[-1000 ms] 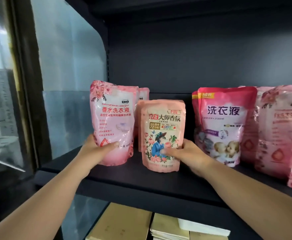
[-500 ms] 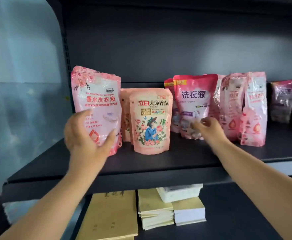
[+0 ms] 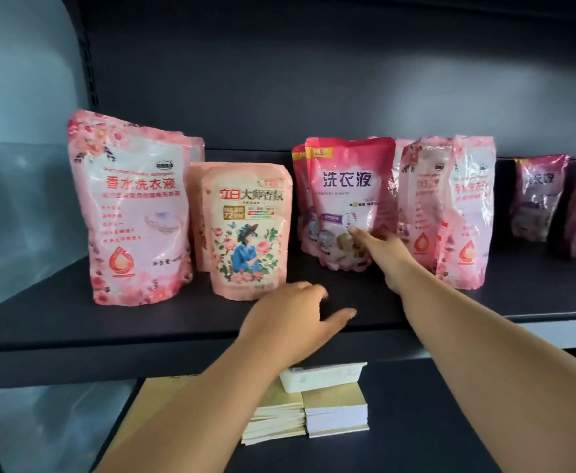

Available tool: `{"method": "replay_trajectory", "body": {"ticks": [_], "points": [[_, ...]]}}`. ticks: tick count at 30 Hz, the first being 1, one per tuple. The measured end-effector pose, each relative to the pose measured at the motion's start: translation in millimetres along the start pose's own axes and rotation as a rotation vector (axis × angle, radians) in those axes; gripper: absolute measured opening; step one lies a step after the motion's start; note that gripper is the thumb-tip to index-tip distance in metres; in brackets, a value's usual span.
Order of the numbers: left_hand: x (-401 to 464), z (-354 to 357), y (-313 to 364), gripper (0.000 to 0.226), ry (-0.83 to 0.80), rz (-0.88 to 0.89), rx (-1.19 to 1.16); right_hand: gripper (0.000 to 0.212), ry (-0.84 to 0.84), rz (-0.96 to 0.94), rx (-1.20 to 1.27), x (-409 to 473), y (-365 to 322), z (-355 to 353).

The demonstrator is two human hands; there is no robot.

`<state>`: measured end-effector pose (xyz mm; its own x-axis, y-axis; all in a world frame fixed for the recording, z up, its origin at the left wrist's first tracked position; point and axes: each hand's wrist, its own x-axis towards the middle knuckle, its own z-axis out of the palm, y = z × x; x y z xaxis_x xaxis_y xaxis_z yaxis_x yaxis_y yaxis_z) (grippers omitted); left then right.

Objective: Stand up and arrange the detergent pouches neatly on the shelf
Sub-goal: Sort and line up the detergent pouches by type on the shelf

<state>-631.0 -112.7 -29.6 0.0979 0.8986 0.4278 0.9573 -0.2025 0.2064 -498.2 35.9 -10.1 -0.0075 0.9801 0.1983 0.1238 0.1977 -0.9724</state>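
Several detergent pouches stand upright on the dark shelf (image 3: 143,326). At the left is a tall pale pink pouch (image 3: 133,213), and beside it a shorter peach floral pouch (image 3: 247,230) with another behind it. A magenta pouch (image 3: 348,179) stands mid-shelf in front of a second one. Two pale pink pouches (image 3: 450,206) lean close together on its right. My right hand (image 3: 380,249) reaches in, its extended fingers touching the magenta pouch's lower right front. My left hand (image 3: 290,319) hovers over the shelf's front edge with fingers spread, holding nothing.
Dark purple pouches (image 3: 538,196) stand at the far right of the shelf. On the lower shelf lie a brown envelope (image 3: 150,414), stacked booklets (image 3: 334,407) and a white tray (image 3: 320,375). A glass panel (image 3: 24,165) bounds the left side.
My left hand let go of the tall pink pouch and swung right and down to the shelf's front. My right hand left the floral pouch and reached the magenta pouch. The view shifted right.
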Motion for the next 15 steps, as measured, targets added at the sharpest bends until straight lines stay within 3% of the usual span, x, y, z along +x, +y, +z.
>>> {"method": "replay_trajectory", "body": {"ticks": [3,9,12,15], "points": [[0,3,0,0.053,-0.014,-0.033,0.078,0.062,-0.016,-0.015,-0.004,6,0,1],[-3,3,1,0.045,0.005,-0.086,0.022,0.046,-0.032,-0.055,-0.051,0,0,0],[-3,-1,2,0.054,-0.006,-0.184,-0.079,0.055,-0.055,0.0,0.076,-9,-2,-3],[8,-6,2,0.069,-0.032,-0.272,-0.277,0.038,-0.088,0.004,0.203,-23,-6,-8]]}}
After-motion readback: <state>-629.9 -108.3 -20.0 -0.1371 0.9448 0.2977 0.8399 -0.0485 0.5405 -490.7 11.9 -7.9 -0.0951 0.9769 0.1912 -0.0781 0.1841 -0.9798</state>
